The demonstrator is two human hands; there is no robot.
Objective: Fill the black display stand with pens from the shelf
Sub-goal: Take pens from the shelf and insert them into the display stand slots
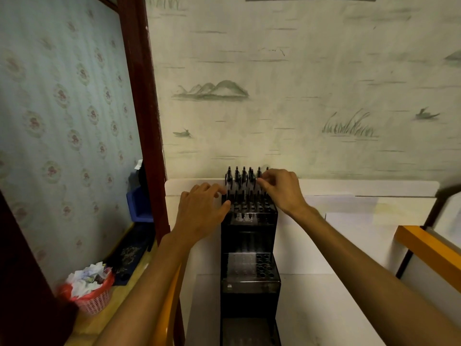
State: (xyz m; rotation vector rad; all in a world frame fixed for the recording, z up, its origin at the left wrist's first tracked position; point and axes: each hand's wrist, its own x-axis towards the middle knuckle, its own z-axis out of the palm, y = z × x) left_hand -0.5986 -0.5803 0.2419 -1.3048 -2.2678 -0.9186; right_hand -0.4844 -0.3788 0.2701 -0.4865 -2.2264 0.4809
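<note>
A tall black tiered display stand (250, 283) stands on a white surface against the wall. Its top tier holds a row of several black pens (240, 177) standing upright at the back, with open holes in front of them. My left hand (200, 208) rests against the stand's upper left side, fingers curled round its edge, thumb by the holes. My right hand (282, 189) is at the right end of the pen row and pinches the top of a pen there. The lower tier (249, 267) shows several holes with nothing in them.
A white board surface (324, 283) runs under and right of the stand. An orange-edged frame (424, 248) is at the right. To the left, past a dark red post (144, 108), are a blue bin (139, 206) and a pink basket (91, 290) of crumpled paper.
</note>
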